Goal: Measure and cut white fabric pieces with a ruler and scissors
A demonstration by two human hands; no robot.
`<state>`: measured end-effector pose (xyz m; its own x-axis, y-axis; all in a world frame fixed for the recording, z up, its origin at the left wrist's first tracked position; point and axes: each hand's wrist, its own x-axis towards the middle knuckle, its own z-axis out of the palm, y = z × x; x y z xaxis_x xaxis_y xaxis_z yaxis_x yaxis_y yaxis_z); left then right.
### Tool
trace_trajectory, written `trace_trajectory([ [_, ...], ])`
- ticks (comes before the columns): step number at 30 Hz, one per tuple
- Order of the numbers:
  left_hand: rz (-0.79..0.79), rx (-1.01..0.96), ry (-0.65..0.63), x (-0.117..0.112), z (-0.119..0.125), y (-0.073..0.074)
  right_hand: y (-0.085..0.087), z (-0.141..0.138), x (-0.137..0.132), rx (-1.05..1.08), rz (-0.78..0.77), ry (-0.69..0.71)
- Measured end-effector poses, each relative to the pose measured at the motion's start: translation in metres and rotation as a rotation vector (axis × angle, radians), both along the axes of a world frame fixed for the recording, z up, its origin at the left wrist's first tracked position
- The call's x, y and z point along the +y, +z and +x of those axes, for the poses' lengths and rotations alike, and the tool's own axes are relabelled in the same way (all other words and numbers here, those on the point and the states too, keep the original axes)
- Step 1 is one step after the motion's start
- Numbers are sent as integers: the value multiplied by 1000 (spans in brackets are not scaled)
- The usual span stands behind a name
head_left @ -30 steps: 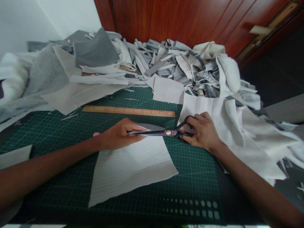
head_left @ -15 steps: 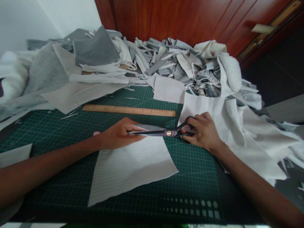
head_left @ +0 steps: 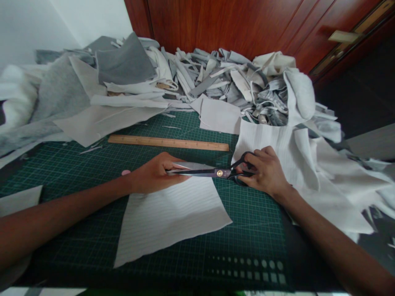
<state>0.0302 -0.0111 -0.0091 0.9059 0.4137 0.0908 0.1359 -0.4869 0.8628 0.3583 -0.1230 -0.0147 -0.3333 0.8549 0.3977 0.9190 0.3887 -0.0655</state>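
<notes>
My right hand (head_left: 266,172) grips the black handles of a pair of steel tailor's shears (head_left: 200,172), which lie level with their blades shut. My left hand (head_left: 154,174) closes around the blade end, and its fingers hide the tips. Under and just below the blades lies a sheet of white ribbed fabric (head_left: 169,222). My right hand rests at the edge of a larger white ribbed fabric piece (head_left: 335,193), which runs off to the right.
A green gridded cutting mat (head_left: 247,234) covers the table. A wooden ruler (head_left: 168,142) lies above my hands. A heap of grey and white fabric scraps (head_left: 216,78) rises behind it, against a reddish wooden door (head_left: 222,24). A small pink object (head_left: 125,172) sits by my left wrist.
The view has shifted very slightly. My hands and the shears hold almost the same position, with no visible change in grip.
</notes>
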Motion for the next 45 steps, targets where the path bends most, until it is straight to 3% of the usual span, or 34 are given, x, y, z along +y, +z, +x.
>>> trace_trajectory([
  [17,5,-8,99,-1,7,5,-8,0,4,153,-97,-91],
  [23,10,8,43,0,6,5,-10,1,5,202,-97,-121],
  [29,193,32,81,-8,7,6,-11,2,7,229,-96,-139],
  [33,339,34,-20,-12,8,6,-15,4,9,198,-65,-171],
  [39,636,268,9,-7,3,19,-16,4,12,278,-95,-187],
  [45,670,445,-4,-18,6,27,-18,0,12,236,-64,-250],
])
